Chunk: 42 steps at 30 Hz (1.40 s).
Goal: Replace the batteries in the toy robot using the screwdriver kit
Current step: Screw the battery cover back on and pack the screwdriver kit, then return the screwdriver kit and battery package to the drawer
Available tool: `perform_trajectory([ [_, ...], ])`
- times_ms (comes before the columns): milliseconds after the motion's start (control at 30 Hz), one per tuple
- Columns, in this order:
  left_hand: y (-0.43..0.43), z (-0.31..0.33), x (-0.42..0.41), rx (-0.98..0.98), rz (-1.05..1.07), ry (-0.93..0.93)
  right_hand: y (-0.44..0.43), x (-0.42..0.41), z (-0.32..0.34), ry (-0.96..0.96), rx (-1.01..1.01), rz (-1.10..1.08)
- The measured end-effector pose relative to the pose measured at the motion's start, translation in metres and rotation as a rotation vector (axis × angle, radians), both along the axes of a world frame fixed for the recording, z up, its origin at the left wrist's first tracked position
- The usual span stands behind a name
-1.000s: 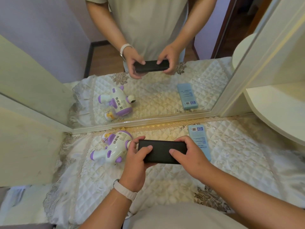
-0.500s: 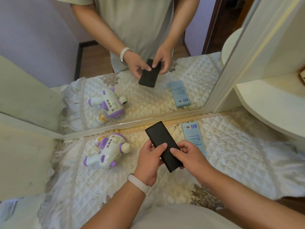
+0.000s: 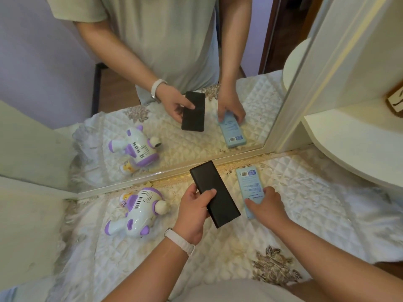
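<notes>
Right hand [image 3: 265, 209] moved off my black case [image 3: 214, 194] onto blue box [image 3: 249, 188], fingers pressing it, left hand [image 3: 195, 211] grip pinching case alone, toy robot [image 3: 139, 211] left of it near mirror edge [image 3: 174, 173], open bench [image 3: 316, 214] rightward

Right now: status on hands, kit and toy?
Left hand gripping black case. Right hand on blue box. Toy robot untouched on cloth. Nothing blocking.

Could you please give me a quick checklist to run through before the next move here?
1. Black case secure in left hand: ok.
2. Right hand on the blue box: ok, fingers resting on it, grip not closed.
3. Toy robot within reach on the quilted cloth: ok.
4. Black case open: not ok, it looks shut.
5. Battery cover position on the toy: cannot tell.
</notes>
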<state>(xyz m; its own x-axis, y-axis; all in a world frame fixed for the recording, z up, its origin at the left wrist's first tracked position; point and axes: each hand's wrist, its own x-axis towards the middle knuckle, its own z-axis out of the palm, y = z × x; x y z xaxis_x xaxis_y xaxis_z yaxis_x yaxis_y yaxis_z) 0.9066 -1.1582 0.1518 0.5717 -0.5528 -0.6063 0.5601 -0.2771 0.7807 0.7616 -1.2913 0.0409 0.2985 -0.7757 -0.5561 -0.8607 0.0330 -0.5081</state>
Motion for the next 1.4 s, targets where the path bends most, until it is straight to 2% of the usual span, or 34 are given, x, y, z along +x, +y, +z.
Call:
perform_trajectory([
  [200, 0.004, -0.001, -0.002, 0.007, 0.014, -0.007, -0.008, 0.014, -0.004, 0.011, -0.007, -0.01],
  [367, 0.012, 0.005, -0.002, 0.021, 0.042, -0.02, -0.015, 0.013, 0.0, -0.094, 0.072, 0.023],
  [533, 0.028, 0.013, -0.006, 0.019, 0.081, -0.055, -0.01, 0.008, 0.006, -0.214, 0.153, -0.046],
  [767, 0.065, 0.026, -0.007, 0.007, 0.166, -0.088, 0.013, 0.002, 0.031, -0.453, 0.341, -0.065],
  [1033, 0.129, 0.043, -0.003, -0.013, 0.345, -0.117, 0.069, 0.034, 0.095, -0.651, 0.487, 0.134],
  [1400, 0.304, 0.077, -0.059, -0.086, 0.714, -0.219, 0.225, 0.069, 0.16, -0.681, 0.599, 0.517],
])
